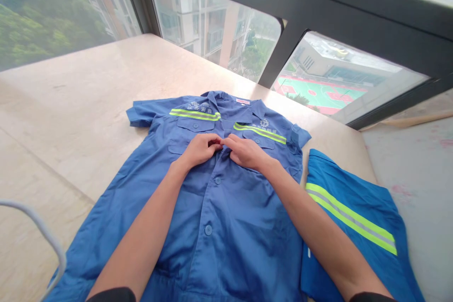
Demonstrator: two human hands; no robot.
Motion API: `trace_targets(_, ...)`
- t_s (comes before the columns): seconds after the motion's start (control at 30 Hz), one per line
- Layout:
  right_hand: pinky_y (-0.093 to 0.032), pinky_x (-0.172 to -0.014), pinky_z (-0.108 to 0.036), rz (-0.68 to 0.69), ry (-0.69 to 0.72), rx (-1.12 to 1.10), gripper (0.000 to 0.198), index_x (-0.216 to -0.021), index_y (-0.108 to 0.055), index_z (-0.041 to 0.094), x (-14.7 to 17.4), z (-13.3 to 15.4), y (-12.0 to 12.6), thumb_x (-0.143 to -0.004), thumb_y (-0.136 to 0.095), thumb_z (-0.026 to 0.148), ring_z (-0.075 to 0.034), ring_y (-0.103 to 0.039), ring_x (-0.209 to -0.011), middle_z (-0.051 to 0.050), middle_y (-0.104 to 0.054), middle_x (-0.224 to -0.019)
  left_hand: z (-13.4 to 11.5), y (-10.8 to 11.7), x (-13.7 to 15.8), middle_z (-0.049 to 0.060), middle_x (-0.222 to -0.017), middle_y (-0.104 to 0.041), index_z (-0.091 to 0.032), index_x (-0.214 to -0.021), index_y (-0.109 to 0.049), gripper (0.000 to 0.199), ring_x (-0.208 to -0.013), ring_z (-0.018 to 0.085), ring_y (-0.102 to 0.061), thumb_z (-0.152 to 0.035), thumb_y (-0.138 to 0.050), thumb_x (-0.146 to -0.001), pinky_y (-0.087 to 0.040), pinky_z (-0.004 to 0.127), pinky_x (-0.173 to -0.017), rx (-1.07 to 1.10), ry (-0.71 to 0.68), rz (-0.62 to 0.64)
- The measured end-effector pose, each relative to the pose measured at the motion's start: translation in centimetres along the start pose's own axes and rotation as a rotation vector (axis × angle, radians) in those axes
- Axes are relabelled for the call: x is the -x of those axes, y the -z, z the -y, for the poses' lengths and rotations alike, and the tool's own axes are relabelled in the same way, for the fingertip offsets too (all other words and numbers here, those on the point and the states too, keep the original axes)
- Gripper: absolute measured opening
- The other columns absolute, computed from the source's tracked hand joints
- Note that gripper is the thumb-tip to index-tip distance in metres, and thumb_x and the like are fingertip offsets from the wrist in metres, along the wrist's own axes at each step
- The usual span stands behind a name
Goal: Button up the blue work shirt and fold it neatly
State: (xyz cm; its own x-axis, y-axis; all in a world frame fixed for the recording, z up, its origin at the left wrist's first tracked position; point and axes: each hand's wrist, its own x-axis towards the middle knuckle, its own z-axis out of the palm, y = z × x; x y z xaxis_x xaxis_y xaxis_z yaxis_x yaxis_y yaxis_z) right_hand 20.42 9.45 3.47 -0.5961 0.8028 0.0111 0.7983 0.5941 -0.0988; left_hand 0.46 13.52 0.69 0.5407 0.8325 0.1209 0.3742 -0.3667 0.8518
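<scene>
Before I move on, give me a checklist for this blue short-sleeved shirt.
1. Blue short-sleeved fabric shirt spread front up on the pale, smooth surface: ok.
2. Left hand and right hand both at its front opening: ok.
3. Two round blue buttons below the hands uncovered: ok.
4. Any button held between the hands: cannot tell, covered from view.
5. Pointed blue collar closed at the neck: not ok, it lies open.
6. Curved white cable off the shirt: cannot tell, they overlap here.
</scene>
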Motion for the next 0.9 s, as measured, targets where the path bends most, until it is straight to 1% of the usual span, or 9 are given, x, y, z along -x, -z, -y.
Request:
trace_targets(0.07,-0.038,-0.065,-0.026,-0.057,0.001,-0.034,0.043,-0.123,-0.059,0.019,0.3,-0.2,-0.1,-0.084,-0.047,0.006,-0.018,-0.055,-0.079,-0.006,-0.056,-0.106,0.2,0.0,0.0,0.002,-0.083,-0.071,-0.016,-0.088,-0.072,0.019,-0.073,0.016,-0.06,-0.024,-0.055,-0.083,-0.045,0.026,-0.069,0.003,-0.021,0.014)
trace_targets(0.2,-0.04,-0.07,-0.024,-0.199,0.03,-0.136,0.025,-0.102,-0.066,0.018,0.9,-0.7,-0.4,-0.085,-0.049,0.009,-0.015,-0.054,-0.08,-0.007,-0.056,-0.106,0.3,0.1,0.0,0.004,-0.096,-0.073,-0.016,-0.099,-0.073,0.026,-0.084,0.017,-0.065,-0.021,-0.053,-0.084,-0.048,0.026,-0.077,0.044,-0.028,0.059)
trace_targets(0.3,-0.043,-0.072,-0.024,-0.281,0.041,-0.231,0.019,-0.097,-0.065,0.017,1.3,-0.9,-0.5,-0.085,-0.051,0.011,-0.014,-0.055,-0.079,-0.008,-0.058,-0.116,0.1,0.2,0.0,0.005,-0.099,-0.073,-0.016,-0.102,-0.073,0.027,-0.087,0.018,-0.066,-0.021,-0.053,-0.083,-0.049,0.027,-0.079,0.065,0.007,0.063)
trace_targets(0.37,-0.044,-0.073,-0.025,-0.295,0.055,-0.265,0.016,-0.097,-0.064,0.018,1.5,-0.8,-0.6,-0.087,-0.052,0.013,-0.015,-0.058,-0.084,-0.008,-0.059,-0.122,0.0,0.1,0.0,0.005,-0.098,-0.073,-0.015,-0.101,-0.072,0.027,-0.087,0.018,-0.067,-0.021,-0.055,-0.082,-0.05,0.027,-0.079,0.095,0.034,0.035)
trace_targets(0.4,-0.045,-0.074,-0.025,-0.3,0.067,-0.265,0.016,-0.098,-0.064,0.018,1.5,-0.8,-0.7,-0.088,-0.051,0.014,-0.016,-0.059,-0.088,-0.008,-0.06,-0.122,-0.1,0.0,0.0,0.005,-0.098,-0.073,-0.015,-0.101,-0.072,0.026,-0.086,0.018,-0.067,-0.021,-0.056,-0.081,-0.05,0.027,-0.079,0.112,0.044,0.018)
trace_targets(0.5,-0.044,-0.077,-0.025,-0.323,0.085,-0.204,0.021,-0.101,-0.063,0.018,1.4,-0.5,-1.1,-0.092,-0.046,0.011,-0.016,-0.06,-0.094,-0.007,-0.064,-0.113,-0.1,-0.3,-0.1,0.005,-0.091,-0.073,-0.013,-0.099,-0.071,0.025,-0.08,0.017,-0.065,-0.021,-0.057,-0.081,-0.05,0.027,-0.074,0.14,0.056,-0.015)
trace_targets(0.6,-0.043,-0.077,-0.026,-0.321,0.071,-0.104,0.023,-0.1,-0.064,0.017,1.1,-0.4,-1.8,-0.096,-0.042,0.011,-0.017,-0.06,-0.089,-0.008,-0.064,-0.106,-0.1,-0.6,-0.2,0.004,-0.086,-0.072,-0.014,-0.097,-0.071,0.022,-0.076,0.016,-0.064,-0.02,-0.057,-0.081,-0.049,0.026,-0.072,0.133,0.05,-0.05)
trace_targets(0.7,-0.043,-0.079,-0.029,-0.318,0.047,-0.054,0.024,-0.1,-0.065,0.017,0.9,-0.5,-2.5,-0.095,-0.043,0.011,-0.018,-0.059,-0.088,-0.009,-0.064,-0.104,-0.1,-0.9,-0.2,0.003,-0.086,-0.072,-0.015,-0.094,-0.071,0.019,-0.077,0.016,-0.065,-0.018,-0.058,-0.081,-0.049,0.026,-0.073,0.129,0.037,-0.086)
trace_targets(0.9,-0.044,-0.086,-0.032,-0.389,-0.059,-0.09,0.024,-0.102,-0.069,0.016,0.9,-0.7,-3.3,-0.094,-0.047,0.014,-0.021,-0.059,-0.094,-0.01,-0.065,-0.103,-0.4,-1.6,0.0,0.003,-0.086,-0.072,-0.015,-0.091,-0.071,0.015,-0.077,0.016,-0.065,-0.016,-0.059,-0.082,-0.049,0.027,-0.074,0.057,0.033,-0.163)
